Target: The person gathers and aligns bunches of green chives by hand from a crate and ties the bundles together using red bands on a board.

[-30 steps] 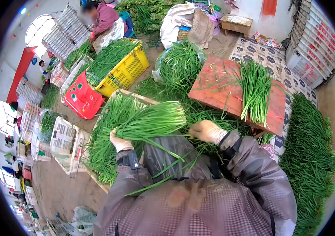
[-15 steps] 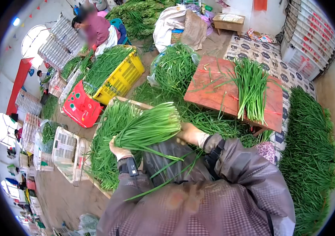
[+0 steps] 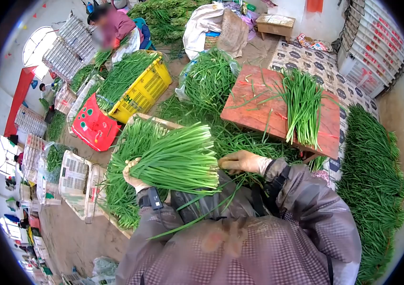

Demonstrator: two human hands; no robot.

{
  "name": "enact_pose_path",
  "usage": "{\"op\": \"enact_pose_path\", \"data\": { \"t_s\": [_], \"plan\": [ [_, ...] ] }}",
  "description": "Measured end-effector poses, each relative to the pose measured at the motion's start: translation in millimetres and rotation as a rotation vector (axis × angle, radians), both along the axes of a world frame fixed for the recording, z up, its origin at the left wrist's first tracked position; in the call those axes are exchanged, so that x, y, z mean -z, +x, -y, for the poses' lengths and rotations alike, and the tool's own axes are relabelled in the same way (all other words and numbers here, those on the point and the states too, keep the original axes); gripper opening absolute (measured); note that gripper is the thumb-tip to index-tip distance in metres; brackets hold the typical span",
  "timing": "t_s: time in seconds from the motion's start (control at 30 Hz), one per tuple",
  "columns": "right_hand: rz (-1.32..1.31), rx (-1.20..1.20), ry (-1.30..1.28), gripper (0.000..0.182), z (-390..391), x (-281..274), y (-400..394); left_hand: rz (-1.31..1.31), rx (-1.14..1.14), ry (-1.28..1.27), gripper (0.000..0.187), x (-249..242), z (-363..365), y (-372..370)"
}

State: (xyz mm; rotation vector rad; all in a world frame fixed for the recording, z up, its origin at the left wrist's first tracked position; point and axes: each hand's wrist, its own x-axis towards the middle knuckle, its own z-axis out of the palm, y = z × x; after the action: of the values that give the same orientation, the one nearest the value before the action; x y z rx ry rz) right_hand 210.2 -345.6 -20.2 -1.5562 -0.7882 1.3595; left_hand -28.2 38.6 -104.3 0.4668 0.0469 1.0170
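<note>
Left hand [image 3: 134,175] closed round leafy end of green bunch [image 3: 178,159], pale ends at 3 o'clock. Right hand [image 3: 244,162] half-curled beside pale ends, contact unclear. Worktop [image 3: 249,111] at bunch's 2 o'clock, carrying loose stalks [image 3: 302,109]. Yellow crate [image 3: 147,90] at 11.

yellow crate [image 3: 146,90], red tabletop [image 3: 252,114] (rather scuffed), checked purplish-brown smock [image 3: 259,251].

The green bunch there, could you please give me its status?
Left hand gripping green bunch. Right hand by its pale ends, contact unclear. Stray leaves across lap.
</note>
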Motion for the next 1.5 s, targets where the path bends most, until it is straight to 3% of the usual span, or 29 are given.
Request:
{"op": "enact_pose_path", "data": {
  "t_s": [0.1, 0.2, 0.37, 0.6, 0.73, 0.87, 0.97, 1.0, 1.03, 1.17, 1.3, 1.33, 1.37, 1.5],
  "plan": [
    [-0.302, -0.053, 0.104, 0.051, -18.7, 8.1, -15.8, 0.011, 0.024, 0.028, 0.021, -2.5, 0.3, -0.8],
    [-0.676, 0.013, 0.381, 0.054, -16.2, 6.7, -28.6, 0.034, 0.036, 0.026, 0.022, 0.2, -3.6, -6.0],
    [-0.528, 0.174, 0.265, 0.049, -28.5, 0.5, -53.5, 0.053, 0.030, 0.002, 0.022, 6.9, -4.4, -4.7],
    [-0.736, 0.507, 0.240, 0.047, -47.1, -8.6, -75.6, 0.056, 0.026, 0.029, 0.022, -14.2, 10.3, 1.7],
    [-0.396, 0.391, 0.219, 0.044, -44.0, -7.4, -77.0, 0.095, 0.063, 0.016, 0.024, -3.9, 6.3, -2.5],
    [-0.309, 0.183, 0.234, 0.042, -26.8, -19.6, -72.4, 0.136, 0.109, 0.018, 0.024, -1.4, 2.9, -2.4],
    [-0.229, 0.035, 0.158, 0.021, -17.4, 15.6, -51.7, 0.139, 0.114, 0.015, 0.024, -10.4, 13.9, 1.5],
    [-0.055, -0.063, 0.126, 0.021, -10.6, -5.8, -38.2, 0.138, 0.113, 0.014, 0.024, -13.0, 15.9, 1.9],
    [-0.046, -0.100, 0.237, 0.026, -8.1, 5.8, -20.7, 0.135, 0.115, 0.010, 0.024, -13.2, 15.3, 1.4],
    [-0.085, 0.405, 0.246, 0.025, -8.2, 32.7, 23.6, 0.147, 0.125, -0.002, 0.023, -10.7, 12.3, 2.8],
    [0.284, 0.246, 0.128, 0.040, -44.4, -8.3, 7.6, 0.155, 0.146, -0.020, 0.023, -14.3, 17.7, 4.1],
    [0.333, 0.235, 0.079, 0.059, -53.8, -12.1, 3.9, 0.159, 0.160, -0.021, 0.023, -15.0, 16.8, 5.1],
    [0.360, 0.273, 0.056, 0.063, -64.7, -0.4, -0.1, 0.153, 0.157, -0.019, 0.023, -15.3, 16.5, 5.6],
    [0.348, 0.254, 0.007, 0.057, -99.5, 28.2, -2.5, 0.133, 0.143, -0.026, 0.023, -22.2, 24.1, 6.7]
  ]
}}
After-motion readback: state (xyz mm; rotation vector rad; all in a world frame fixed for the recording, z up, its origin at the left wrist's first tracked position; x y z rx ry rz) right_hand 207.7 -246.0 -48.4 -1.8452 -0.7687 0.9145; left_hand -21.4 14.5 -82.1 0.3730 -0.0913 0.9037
